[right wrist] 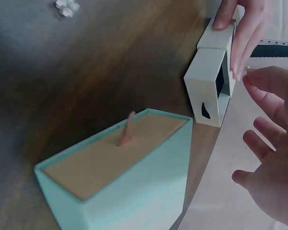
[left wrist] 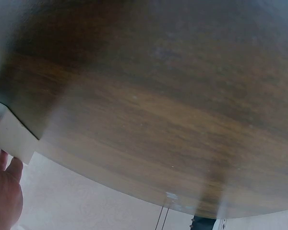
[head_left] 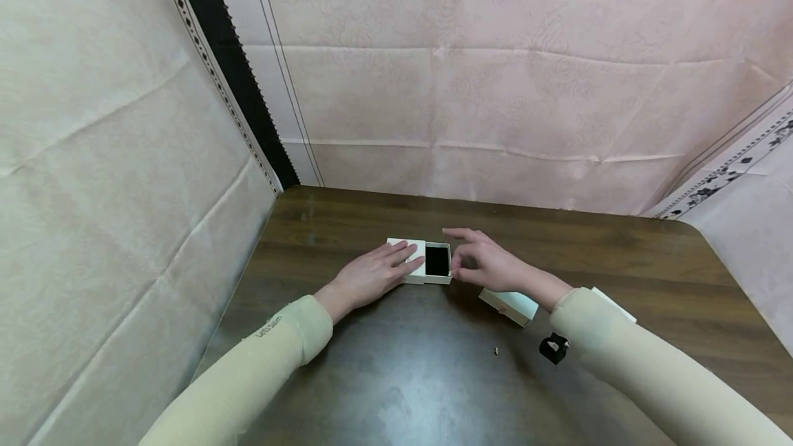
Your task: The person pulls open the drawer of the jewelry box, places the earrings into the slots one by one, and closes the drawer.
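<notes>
1. Box (head_left: 438, 280), white, sits on table (head_left: 396, 356); we see its tray partly out of the cover, black inside.
2. Left hand (head_left: 376, 274): fingers spread wide, resting on the box's cover.
3. Right hand (head_left: 488, 263): narrow; we see thumb and index pinching a shiny piece (right wrist: 245, 72), too small to identify, beside the tray end.
4. Teal box (head_left: 515, 301), pink tab on brown side, lies near right wrist.
5. Tiny silvery bit (head_left: 495, 351) on table.
</notes>
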### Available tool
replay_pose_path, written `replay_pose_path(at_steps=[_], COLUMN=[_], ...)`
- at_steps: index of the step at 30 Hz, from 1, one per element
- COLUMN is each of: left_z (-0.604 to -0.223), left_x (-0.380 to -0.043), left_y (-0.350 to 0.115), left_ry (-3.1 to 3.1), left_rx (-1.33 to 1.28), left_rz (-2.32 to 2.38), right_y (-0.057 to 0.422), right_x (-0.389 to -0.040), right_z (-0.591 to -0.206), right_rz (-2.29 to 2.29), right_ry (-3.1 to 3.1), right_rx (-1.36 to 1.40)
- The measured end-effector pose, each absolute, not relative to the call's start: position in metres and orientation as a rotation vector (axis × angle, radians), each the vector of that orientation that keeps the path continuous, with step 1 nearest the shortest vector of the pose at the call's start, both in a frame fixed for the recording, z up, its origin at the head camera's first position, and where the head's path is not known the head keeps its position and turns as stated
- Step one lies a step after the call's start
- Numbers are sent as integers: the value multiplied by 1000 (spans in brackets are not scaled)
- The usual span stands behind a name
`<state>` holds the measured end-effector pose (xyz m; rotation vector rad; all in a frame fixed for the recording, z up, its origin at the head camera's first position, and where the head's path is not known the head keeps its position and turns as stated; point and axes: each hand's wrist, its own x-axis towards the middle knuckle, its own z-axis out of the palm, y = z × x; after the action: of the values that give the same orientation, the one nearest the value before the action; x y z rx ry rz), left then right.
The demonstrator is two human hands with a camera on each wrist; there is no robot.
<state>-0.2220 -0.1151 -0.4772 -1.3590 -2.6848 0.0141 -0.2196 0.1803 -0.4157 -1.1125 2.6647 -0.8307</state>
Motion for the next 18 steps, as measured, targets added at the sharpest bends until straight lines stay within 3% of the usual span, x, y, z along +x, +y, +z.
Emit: replay_pose_path(at_steps=[18], left_z=[-477], left_x=[-222], left_y=[-115], left_ry=[-2647], left_rx=[-1375], left_rz=[8], right_y=[169], right_x=[-257], right_z=[-428], right_rz=[-750], right_ry=[2617], right_rx=[-1000])
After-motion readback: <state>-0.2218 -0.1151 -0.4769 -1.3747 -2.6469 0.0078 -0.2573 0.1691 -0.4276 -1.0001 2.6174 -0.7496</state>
